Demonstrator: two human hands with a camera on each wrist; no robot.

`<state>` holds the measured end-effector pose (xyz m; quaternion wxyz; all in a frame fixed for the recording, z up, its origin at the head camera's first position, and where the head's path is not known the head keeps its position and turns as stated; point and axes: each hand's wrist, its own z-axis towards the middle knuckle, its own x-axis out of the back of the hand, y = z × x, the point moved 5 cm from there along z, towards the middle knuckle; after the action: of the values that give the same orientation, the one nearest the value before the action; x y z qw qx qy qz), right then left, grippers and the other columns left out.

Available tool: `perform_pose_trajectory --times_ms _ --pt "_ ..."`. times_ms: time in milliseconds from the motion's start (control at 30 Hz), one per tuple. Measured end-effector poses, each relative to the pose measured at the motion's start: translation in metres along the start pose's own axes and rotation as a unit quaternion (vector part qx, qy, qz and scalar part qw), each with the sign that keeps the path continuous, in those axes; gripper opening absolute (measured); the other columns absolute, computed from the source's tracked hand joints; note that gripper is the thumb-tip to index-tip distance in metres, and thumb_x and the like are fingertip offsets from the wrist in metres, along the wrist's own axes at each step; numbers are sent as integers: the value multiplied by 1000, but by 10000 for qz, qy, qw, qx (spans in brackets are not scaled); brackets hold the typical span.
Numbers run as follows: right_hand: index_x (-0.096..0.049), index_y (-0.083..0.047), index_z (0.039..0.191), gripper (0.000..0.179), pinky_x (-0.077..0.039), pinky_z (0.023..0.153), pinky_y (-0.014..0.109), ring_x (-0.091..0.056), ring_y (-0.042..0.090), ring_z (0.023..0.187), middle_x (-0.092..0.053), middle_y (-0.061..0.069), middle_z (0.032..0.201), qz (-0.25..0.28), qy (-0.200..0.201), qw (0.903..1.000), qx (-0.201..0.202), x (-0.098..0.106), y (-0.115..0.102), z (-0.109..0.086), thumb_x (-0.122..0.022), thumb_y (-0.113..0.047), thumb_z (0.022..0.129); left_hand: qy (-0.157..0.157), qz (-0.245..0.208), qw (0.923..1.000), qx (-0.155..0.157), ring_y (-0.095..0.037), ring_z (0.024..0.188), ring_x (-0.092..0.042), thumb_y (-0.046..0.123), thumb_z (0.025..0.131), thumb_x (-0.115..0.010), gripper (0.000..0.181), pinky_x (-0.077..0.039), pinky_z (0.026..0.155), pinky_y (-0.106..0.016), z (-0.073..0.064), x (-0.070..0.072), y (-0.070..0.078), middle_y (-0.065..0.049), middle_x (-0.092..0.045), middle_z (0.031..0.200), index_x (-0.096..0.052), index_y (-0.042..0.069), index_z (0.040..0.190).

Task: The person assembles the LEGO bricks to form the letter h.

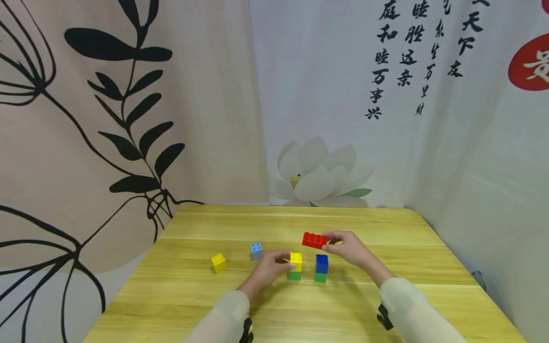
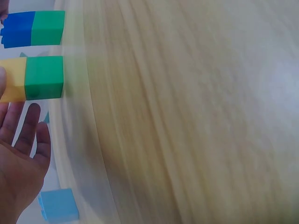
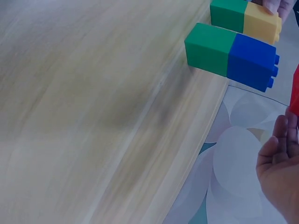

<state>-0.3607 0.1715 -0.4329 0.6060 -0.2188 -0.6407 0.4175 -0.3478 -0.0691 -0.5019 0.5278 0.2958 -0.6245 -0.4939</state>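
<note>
In the head view, my left hand (image 1: 269, 267) pinches a yellow building block (image 1: 296, 258) that sits on a green block (image 1: 295, 276), the two forming a small upright stack on the table. Just right of it stands a second stack, a dark blue block (image 1: 322, 263) on a green block (image 1: 320, 277), apart from the first. My right hand (image 1: 349, 247) grips a longer red brick (image 1: 313, 240) by its right end, raised above and behind the blue block. Only an edge of the red brick (image 3: 294, 95) shows in the right wrist view.
A light blue block (image 1: 256, 251) lies behind my left hand. Farther left is a loose yellow block (image 1: 218, 263). The wooden table (image 1: 386, 305) ends at the back near a printed cloth (image 1: 223, 119).
</note>
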Motion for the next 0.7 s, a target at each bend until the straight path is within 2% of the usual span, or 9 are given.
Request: perform_pose_trajectory --times_ms 367,567,700 --pt "-68 -6 122 37 -49 72 34 -55 23 97 -66 4 109 -10 -275 9994 229 -6 -2 -3 -74 -22 89 -36 0 10000 15 -19 95 -63 23 89 -76 34 -54 85 -36 4 -10 5 -1 -69 107 -70 8 120" --pt "-67 -2 123 38 -47 67 35 -52 26 93 -63 6 104 18 -472 9977 487 -9 -4 -5 -73 -20 90 -41 -61 10000 16 -19 95 -63 23 89 -77 35 -55 84 -35 5 -13 6 0 -69 106 -70 8 119" --pt "-67 -4 122 36 -46 69 34 -51 26 93 -62 5 103 -20 -569 9974 451 -12 -3 -4 -73 -20 90 -27 -14 10000 68 -19 96 -63 27 88 -77 38 -54 85 -36 4 -12 5 0 -69 108 -69 9 121"
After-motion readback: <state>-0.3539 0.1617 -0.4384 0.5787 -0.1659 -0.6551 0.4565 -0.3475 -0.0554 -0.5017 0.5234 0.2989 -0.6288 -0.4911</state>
